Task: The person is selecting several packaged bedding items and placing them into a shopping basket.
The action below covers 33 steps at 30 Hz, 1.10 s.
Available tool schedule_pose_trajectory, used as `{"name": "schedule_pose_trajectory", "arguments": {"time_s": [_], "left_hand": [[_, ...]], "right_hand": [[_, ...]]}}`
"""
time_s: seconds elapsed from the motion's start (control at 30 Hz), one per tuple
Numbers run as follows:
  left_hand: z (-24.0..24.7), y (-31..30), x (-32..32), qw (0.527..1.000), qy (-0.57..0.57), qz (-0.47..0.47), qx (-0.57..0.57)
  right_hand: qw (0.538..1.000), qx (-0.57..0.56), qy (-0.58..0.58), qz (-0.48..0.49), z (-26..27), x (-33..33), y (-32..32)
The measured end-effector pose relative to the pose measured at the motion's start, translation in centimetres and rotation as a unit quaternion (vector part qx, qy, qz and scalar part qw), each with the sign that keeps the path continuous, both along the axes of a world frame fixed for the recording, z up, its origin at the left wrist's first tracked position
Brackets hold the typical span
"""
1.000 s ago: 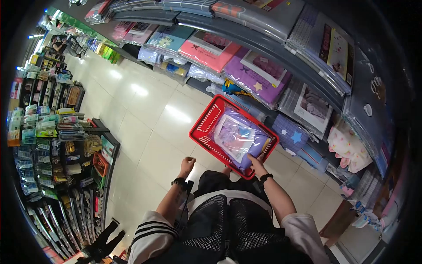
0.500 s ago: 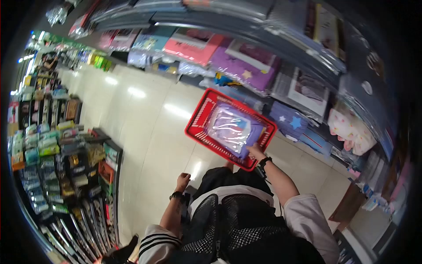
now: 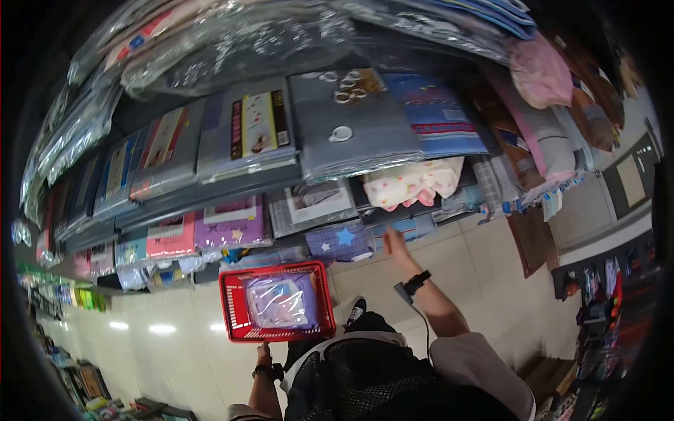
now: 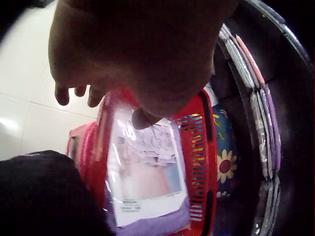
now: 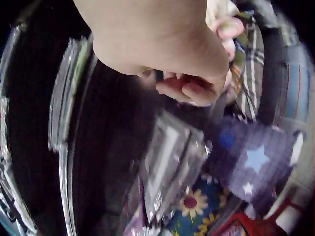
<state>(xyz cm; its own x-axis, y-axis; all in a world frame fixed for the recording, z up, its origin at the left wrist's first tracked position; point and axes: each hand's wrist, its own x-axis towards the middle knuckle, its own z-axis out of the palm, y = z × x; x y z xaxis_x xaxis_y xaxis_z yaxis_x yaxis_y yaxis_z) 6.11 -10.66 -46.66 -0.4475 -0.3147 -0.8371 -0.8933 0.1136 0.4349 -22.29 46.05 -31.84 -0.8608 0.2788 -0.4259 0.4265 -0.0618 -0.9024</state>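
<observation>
My left hand [image 3: 263,351] is beside the near rim of a red shopping basket [image 3: 226,302]. In the left wrist view its fingers hang loose and hold nothing, with the thumb overlapping the basket. Inside the basket lies a purple bedding set [image 3: 282,302] in clear plastic, with a picture card on top. My right hand [image 3: 395,245] reaches out by the lower shelf, below a white dotted plush cloth [image 3: 414,182]. Its fingers curl loosely with nothing in them in the right wrist view. Close to it is a purple folded cloth with stars [image 5: 253,162].
Shelves ahead carry packaged grey tablecloths [image 3: 351,133] above and a purple packaged set [image 3: 228,223] below. A blue flowered cloth [image 5: 199,204] sits low by the basket. A brown board [image 3: 530,242] leans at the right. Tiled floor [image 3: 456,281] runs below the shelves.
My right hand has left the purple bedding set in the basket and moved right toward the shelf. My left hand has come to the basket's near rim. The view has turned right.
</observation>
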Motion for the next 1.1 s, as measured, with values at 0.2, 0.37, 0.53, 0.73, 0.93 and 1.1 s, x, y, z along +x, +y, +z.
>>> {"name": "schedule_pose_trajectory", "arguments": {"time_s": [0.2,0.37,0.53,0.73,0.93,1.1], "left_hand": [[-1.9,0.6,-2.6,0.988,0.027,0.112,0.102],[0.4,1.4,-2.3,0.993,-0.024,0.103,0.049],[-2.2,1.3,-1.4,0.982,-0.024,0.174,-0.074],[-0.3,1.4,1.0,0.953,0.043,-0.214,-0.211],[4.6,4.3,2.4,0.921,0.015,-0.276,-0.277],[0.5,2.9,3.4,0.869,0.113,-0.371,-0.308]], "right_hand": [[0.965,-0.122,0.117,-0.199,20.8,-4.3,10.3],[0.965,-0.026,0.149,-0.215,26.1,-7.4,11.8],[0.947,-0.025,0.135,-0.292,24.5,-11.7,11.8],[0.921,-0.044,0.205,-0.329,23.4,-12.9,12.5],[0.87,-0.156,0.261,-0.389,25.5,-8.4,12.6],[0.82,-0.362,0.358,-0.263,26.0,0.8,12.5]]}}
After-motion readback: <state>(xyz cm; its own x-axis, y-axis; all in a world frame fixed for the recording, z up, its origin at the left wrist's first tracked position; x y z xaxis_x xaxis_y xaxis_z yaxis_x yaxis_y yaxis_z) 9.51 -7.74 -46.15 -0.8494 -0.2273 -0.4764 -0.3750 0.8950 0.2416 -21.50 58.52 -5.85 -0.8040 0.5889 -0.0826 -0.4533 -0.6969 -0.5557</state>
